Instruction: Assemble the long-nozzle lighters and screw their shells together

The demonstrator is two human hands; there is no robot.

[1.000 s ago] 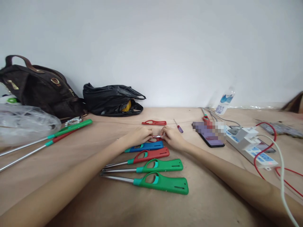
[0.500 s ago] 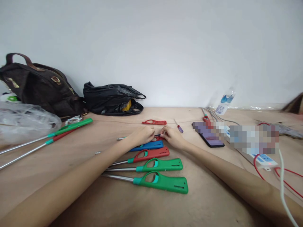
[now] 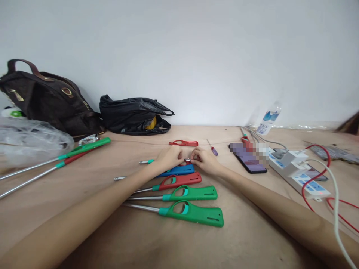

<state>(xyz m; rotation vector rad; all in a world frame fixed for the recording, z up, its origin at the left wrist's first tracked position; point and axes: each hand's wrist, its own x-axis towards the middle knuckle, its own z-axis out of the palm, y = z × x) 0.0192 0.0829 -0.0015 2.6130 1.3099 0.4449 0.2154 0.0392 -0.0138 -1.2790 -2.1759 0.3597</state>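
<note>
My right hand [image 3: 204,160] is closed in a pinch at a small silvery part [image 3: 187,160], over the red body of a long-necked lighter. Facing it, my left hand [image 3: 171,156] is closed on that lighter, whose teal collar [image 3: 150,161] and metal tip show to the left; its fingers hide most of the body. Just beyond lies a loose red half-shell [image 3: 188,143]. Nearer me, a blue lighter [image 3: 179,170], a red lighter [image 3: 193,178], a green lighter [image 3: 204,192] and another green lighter [image 3: 202,216] lie in a row.
A small screwdriver [image 3: 214,150] lies right of the half-shell. Further right are a phone [image 3: 249,162], a power strip [image 3: 314,189] with cables and a bottle [image 3: 269,118]. At left sit a black bag [image 3: 126,114], a backpack [image 3: 47,101] and a green lighter [image 3: 86,148].
The view has shifted slightly. Both hands stay together over the lighter; the small part between them now shows a silvery side where it looked dark.
</note>
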